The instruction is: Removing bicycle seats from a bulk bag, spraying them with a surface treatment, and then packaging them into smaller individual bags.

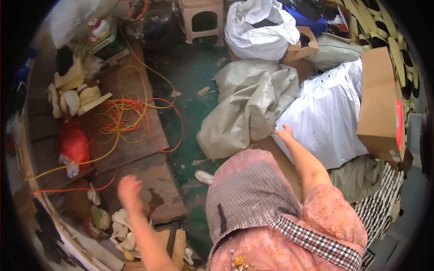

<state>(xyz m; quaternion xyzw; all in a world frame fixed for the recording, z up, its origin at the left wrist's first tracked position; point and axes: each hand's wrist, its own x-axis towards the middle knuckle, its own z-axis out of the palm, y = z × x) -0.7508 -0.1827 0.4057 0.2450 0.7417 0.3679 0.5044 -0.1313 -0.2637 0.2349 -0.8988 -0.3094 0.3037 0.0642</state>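
Observation:
Over the brown boards at left hangs my left hand (130,187), smeared by motion, so its fingers do not show clearly. It is nearest to a pile of pale rounded pieces (121,226) and a thin red hose (110,181). My right hand (285,133) is beside the near left edge of a full white sack (323,119). Its thumb stands apart from the fingers, and I see nothing held; whether it touches the sack I cannot tell. Just beyond it lies a crumpled grey-green sack (248,104).
Tangled yellow and orange hoses (124,115) lie on the boards (131,151), near a red bag (73,144). A cardboard box (379,97) stands against the white sack. Farther off are a plastic stool (202,22) and an open white bag (257,43). Green floor (190,113) runs between.

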